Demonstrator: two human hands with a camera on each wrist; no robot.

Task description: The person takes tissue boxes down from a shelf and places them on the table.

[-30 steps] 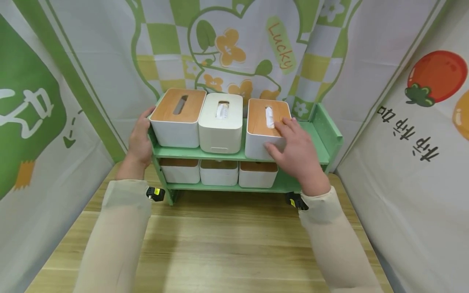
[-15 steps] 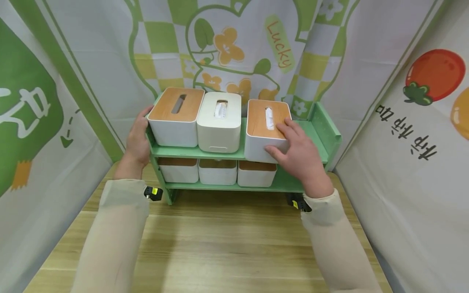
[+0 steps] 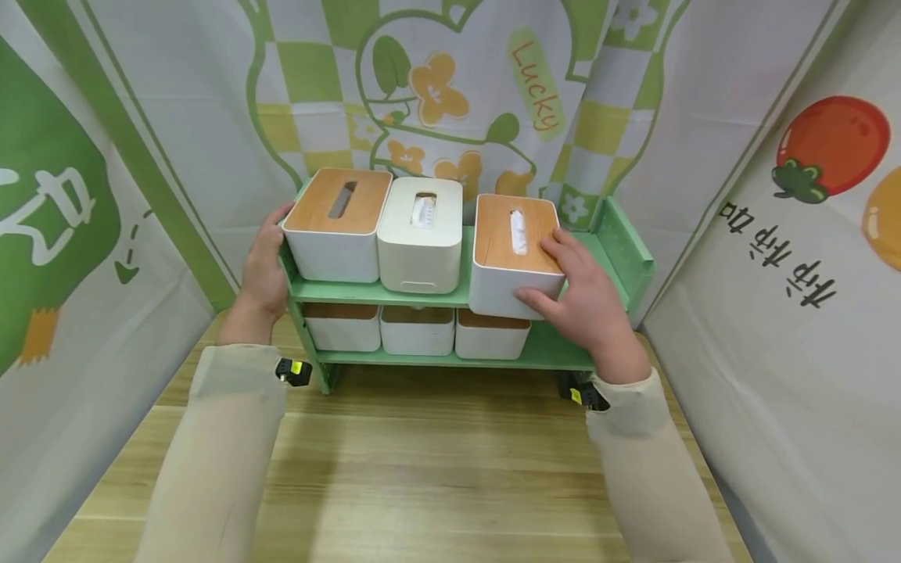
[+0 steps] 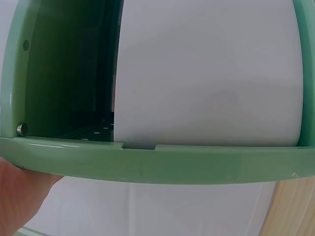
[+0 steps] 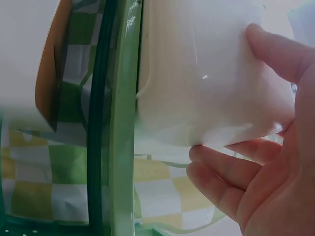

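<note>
My right hand (image 3: pixel 587 301) grips a white tissue box (image 3: pixel 510 293) with a wood-look lid at its right front corner. In the right wrist view the thumb (image 5: pixel 278 51) presses its front face and the other fingers lie along its side. White tissue shows in the lid's slot, and the box's lower front edge overlaps the upper shelf's front edge. My left hand (image 3: pixel 263 262) holds the left end of the green two-tier shelf (image 3: pixel 366 292), its fingers at the upper edge. In the left wrist view part of this hand is hidden behind the green end panel (image 4: pixel 162 164).
On the upper tier stand another wood-lidded tissue box (image 3: pixel 334 254) and a cream tissue box (image 3: pixel 420 262), side by side at the left. Several white boxes (image 3: pixel 418 336) line the lower tier. The shelf stands on a wooden table (image 3: pixel 436 469), with printed cloth (image 3: pixel 303 70) behind.
The right-hand tissue box has come slightly forward, toward me. My right hand has moved right and nearer, its fingers shifting from the lid to the box's right edge. The left hand stays at the shelf.
</note>
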